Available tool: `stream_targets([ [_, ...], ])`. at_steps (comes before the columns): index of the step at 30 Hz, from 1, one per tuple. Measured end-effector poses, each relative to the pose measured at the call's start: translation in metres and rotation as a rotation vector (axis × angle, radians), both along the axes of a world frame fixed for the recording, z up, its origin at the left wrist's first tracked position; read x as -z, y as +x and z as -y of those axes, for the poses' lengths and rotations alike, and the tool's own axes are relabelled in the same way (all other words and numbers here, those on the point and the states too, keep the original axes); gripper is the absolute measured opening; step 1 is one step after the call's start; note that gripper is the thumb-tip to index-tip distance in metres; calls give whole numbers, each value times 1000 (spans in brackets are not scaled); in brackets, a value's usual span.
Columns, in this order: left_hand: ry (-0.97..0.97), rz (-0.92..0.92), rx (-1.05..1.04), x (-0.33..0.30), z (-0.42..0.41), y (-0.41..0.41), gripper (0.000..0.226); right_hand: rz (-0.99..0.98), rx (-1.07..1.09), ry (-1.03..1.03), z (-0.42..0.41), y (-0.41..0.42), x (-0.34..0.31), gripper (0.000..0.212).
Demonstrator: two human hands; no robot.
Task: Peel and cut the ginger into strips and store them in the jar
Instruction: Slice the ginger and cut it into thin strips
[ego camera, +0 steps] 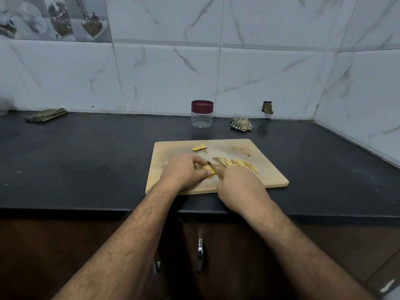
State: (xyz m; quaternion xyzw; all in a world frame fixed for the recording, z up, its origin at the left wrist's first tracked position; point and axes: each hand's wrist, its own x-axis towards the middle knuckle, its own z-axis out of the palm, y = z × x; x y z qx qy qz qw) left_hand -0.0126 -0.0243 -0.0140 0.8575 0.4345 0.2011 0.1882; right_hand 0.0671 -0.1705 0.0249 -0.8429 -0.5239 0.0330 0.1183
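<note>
Your left hand [184, 171] pinches the ginger piece [208, 169] at the centre of the cutting board [270, 169]; your right hand [239, 187] grips the knife [211, 166]. Keep fingertips tucked back, slice thinly. The jar [202, 114] waits closed above the board.

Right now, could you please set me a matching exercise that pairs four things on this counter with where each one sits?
Things:
1. jar
2. folded cloth
3. crumpled cloth
4. ginger strips

Places:
A. on the cutting board, just right of the hands
B. far left, against the wall
C. behind the board, lid on
D. right of the jar, below a hole in the tiles

Pairs: 1-C, 2-B, 3-D, 4-A
</note>
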Motion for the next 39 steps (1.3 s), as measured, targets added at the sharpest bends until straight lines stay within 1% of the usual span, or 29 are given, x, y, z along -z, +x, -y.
stream_targets([
  [7,16,-8,6,0,1,0,32,31,-22,-31,38,-4,11,37],
  [14,27,-4,6,0,3,0,34,5,26,5,32,0,7,49],
  [19,37,20,8,2,1,0,28,-36,33,58,29,0,4,50],
  [23,41,29,3,4,1,0,27,-38,7,83,18,1,0,47],
  [27,36,37,-1,4,0,1,28,-58,1,67,9,2,-1,44],
  [32,40,41,10,4,0,1,30,-62,3,29,3,2,-2,46],
  [39,31,34,8,4,-1,0,28,-18,-10,-21,7,0,-2,47],
])
